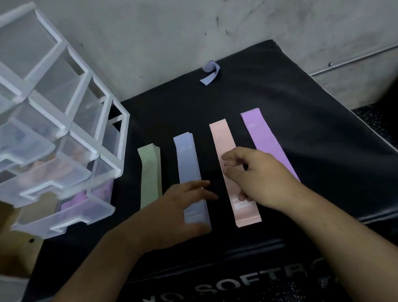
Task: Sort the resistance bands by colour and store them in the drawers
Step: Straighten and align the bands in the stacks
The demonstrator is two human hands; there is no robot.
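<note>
Forearms, both bare, reach from the lower edge of the view toward a black padded surface [318, 134] that bears pale lettering on its near face. Left hand [175, 205]: open, fingers straight and held together, lying flat across the near part of the blue stack of bands [186, 157], whose far end shows beyond the fingertips. Right hand [255, 176]: fingers loosely bent and spread, gripping nothing, poised over the middle of the pink stack of bands [224, 137]; the pink stack lies flat beneath it, and whether the fingertips touch it cannot be told. Just left of the left hand lies the green stack of bands [150, 175], its near end hidden behind the wrist. Just right of the right hand lies the purple stack of bands [266, 146], partly covered by the back of that hand. All four stacks lie as parallel strips, apart from one another, running away from the person. Well beyond both hands, near the far edge of the padding, a single folded blue band [210, 72] lies by itself. Far left of the left hand stands a translucent drawer unit [100, 108] with a white frame, its drawers pulled out in steps; the bottom drawer [86, 212] shows purple contents and the one above it shows pinkish contents. Behind everything rises a grey concrete wall [250, 10].
</note>
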